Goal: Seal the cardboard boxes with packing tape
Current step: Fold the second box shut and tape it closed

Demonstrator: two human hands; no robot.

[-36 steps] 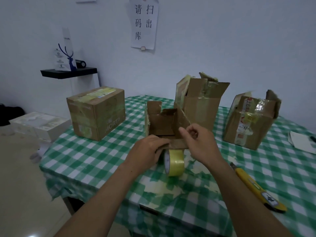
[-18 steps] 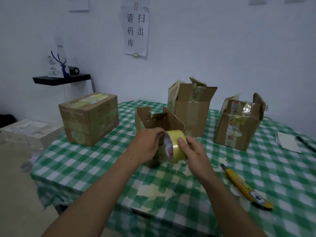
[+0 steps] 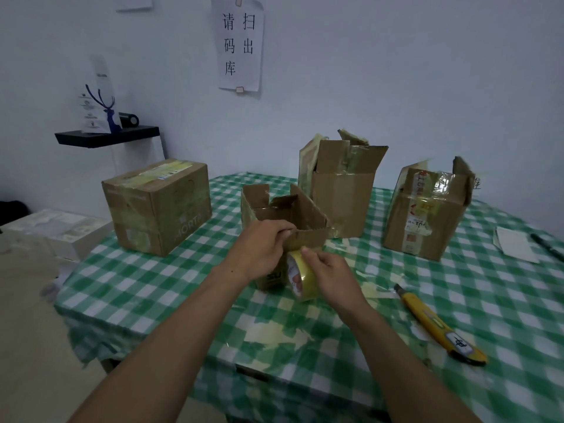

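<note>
Two hands meet at the small open box (image 3: 306, 209): the left hand (image 3: 262, 245) grips its near wall, the right hand (image 3: 331, 270) curls round the tape roll (image 3: 302, 280) just below it. Taping looks barely started; next its flaps need folding shut and tape drawn across, with the knife (image 3: 439, 325) nearby on the surface (image 3: 152, 279)

Basically my little stockroom packing corner: scan-out notice (image 3: 239, 44) on the wall (image 3: 396, 71), beat-up cardboard boxes (image 3: 157, 209) all over my checked table (image 3: 137, 285), yellow box cutter (image 3: 436, 325) lying there.
</note>
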